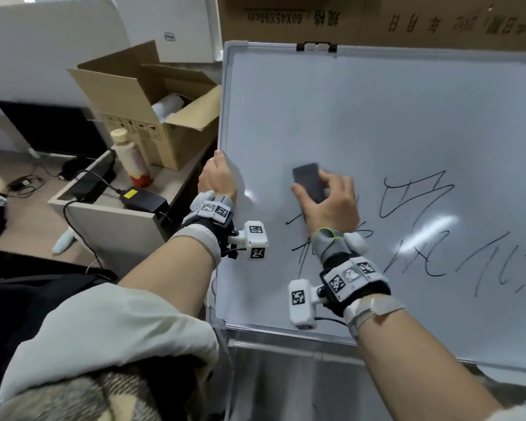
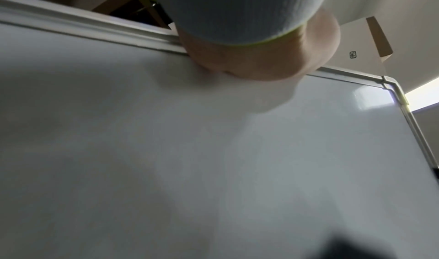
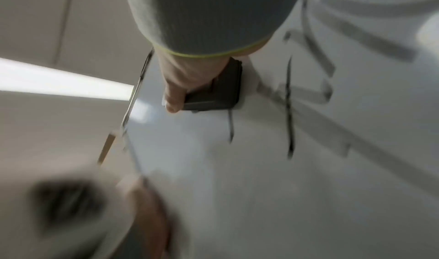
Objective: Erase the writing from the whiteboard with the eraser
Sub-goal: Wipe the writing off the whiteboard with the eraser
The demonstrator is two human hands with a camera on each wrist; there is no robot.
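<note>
A dark grey eraser (image 1: 308, 183) is gripped by the right hand (image 1: 328, 202), with the thumb along its left side and the fingers curled over its right side, and is pressed flat against the whiteboard (image 1: 377, 117). In the right wrist view the eraser (image 3: 213, 92) is seen lying on the board face beside black strokes, all of it blurred. The black writing (image 1: 413, 232) is spread below and to the right of the eraser, across the near right part of the board; the far part of the board is seen blank. The board's left edge is clasped by the left hand (image 1: 217, 179), its fingers wrapped round the frame; in the left wrist view the left hand (image 2: 261, 56) is seen on the frame (image 2: 83, 24). To the left of the board, an open cardboard box (image 1: 152, 107), a pale bottle with a red base (image 1: 131, 158) and a black power adapter (image 1: 142, 200) are set on a table (image 1: 110, 214).
</note>
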